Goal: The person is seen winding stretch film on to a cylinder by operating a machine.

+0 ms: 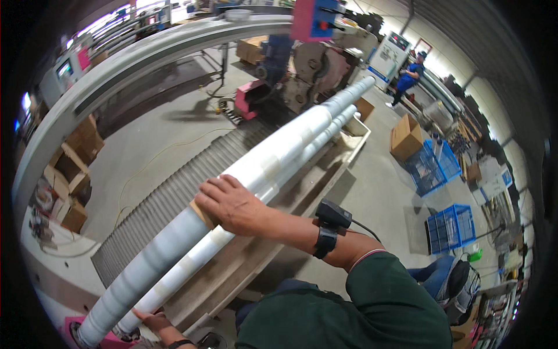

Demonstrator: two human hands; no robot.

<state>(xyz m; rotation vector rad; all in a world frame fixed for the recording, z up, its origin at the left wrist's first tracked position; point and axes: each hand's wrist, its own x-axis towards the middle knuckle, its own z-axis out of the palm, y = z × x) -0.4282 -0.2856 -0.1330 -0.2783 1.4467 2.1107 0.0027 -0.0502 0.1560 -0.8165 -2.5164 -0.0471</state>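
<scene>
A long white roller [279, 145] slants from the machine's near left corner to the far right. My right hand [229, 206] lies over its top, fingers curled and closed on a flat tan piece [203, 215] against the surface. I cannot make out what that piece is. Just below runs a second, thinner white roller [192, 256], close alongside. At its near end my left hand [154, 321] touches the roller's side; most of its fingers are hidden. A dark strapped device [330, 227] with a cable sits on my right forearm.
Below the rollers runs a long pale trough [256, 267]; a ribbed grey cover [168, 203] lies beyond them. A curved grey beam [174, 42] spans the left. Blue crates [450, 230] and a cardboard box [406, 136] stand right. A person in blue [408, 78] stands far off.
</scene>
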